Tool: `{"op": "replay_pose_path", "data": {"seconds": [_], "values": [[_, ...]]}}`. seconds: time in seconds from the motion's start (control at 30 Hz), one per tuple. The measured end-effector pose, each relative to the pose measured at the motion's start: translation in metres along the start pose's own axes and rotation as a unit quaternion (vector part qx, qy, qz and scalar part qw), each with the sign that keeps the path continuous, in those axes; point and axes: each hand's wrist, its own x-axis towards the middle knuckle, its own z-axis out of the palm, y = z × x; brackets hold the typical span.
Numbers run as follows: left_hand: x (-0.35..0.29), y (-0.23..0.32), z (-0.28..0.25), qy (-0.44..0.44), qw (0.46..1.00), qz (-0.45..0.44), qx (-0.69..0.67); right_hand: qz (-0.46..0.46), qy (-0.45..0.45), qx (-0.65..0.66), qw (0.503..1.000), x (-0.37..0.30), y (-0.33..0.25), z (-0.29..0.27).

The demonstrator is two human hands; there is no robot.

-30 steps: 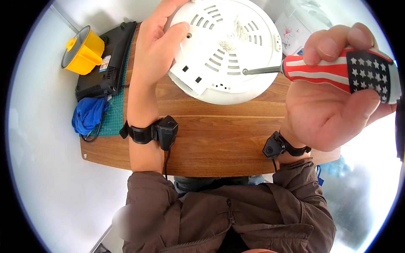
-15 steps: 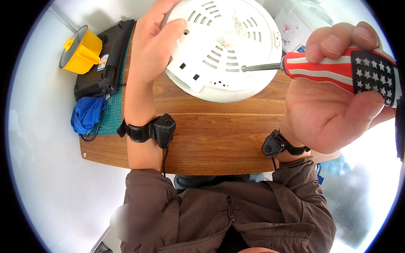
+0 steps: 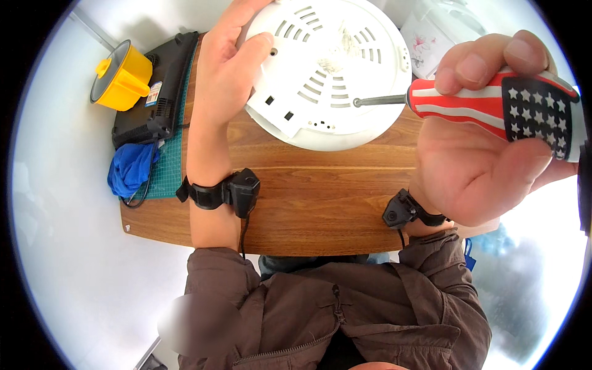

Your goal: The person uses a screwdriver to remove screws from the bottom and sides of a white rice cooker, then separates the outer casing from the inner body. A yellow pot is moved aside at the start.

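Observation:
A round white plastic housing (image 3: 361, 120) with fans of vent slots, small square openings and screw holes is held up over the table. My left hand (image 3: 228, 80) grips its left edge, the thumb lying on the slotted face beside a dark hole. Some fingers are hidden behind the housing or beyond the upper edge. At right, my right hand (image 3: 472, 163) is closed round a screwdriver (image 3: 459, 102), whose thick handle has red and white stripes and white stars on black. Its shaft points left across the lower slots. A small round piece shows at the tip; whether it touches the housing I cannot tell.
A wooden table (image 3: 320, 209) lies beneath. To the left are a black boxy device (image 3: 139, 123), a yellow lidded pot (image 3: 126, 77), a blue cloth (image 3: 131, 169) and a green cutting mat (image 3: 168, 166). A white container with a flower pattern (image 3: 431, 46) stands behind at right.
The screwdriver's handle has shifted slightly left, and its tip stays over the same part of the housing. My left hand keeps its hold; the whole view has moved a little.

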Motion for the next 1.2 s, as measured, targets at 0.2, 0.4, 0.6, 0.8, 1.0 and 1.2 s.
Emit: {"op": "replay_pose_path", "data": {"seconds": [0.2, 0.4, 0.6, 0.8, 1.0, 1.2], "values": [[0.000, -0.010, -0.004, 0.000, 0.999, 0.020, 0.024, -0.002, 0.001, -0.019, 1.000, 0.004, 0.000, 0.006], [0.000, -0.008, -0.006, -0.002, 0.998, 0.036, 0.050, -0.009, 0.015, -0.037, 0.999, 0.008, 0.000, 0.010], [0.000, -0.006, -0.004, -0.010, 0.995, 0.053, 0.083, -0.010, 0.023, -0.056, 0.998, 0.008, 0.001, 0.010], [-0.005, -0.094, -0.075, -0.020, 0.982, 0.103, 0.157, -0.016, 0.032, -0.064, 0.997, 0.009, 0.000, 0.018], [0.000, -0.005, -0.002, -0.008, 0.995, 0.050, 0.089, -0.019, 0.034, -0.118, 0.992, 0.011, -0.003, 0.017], [-0.002, -0.011, -0.012, -0.012, 0.996, 0.048, 0.074, -0.034, 0.023, -0.170, 0.985, 0.017, -0.004, 0.023]]}}
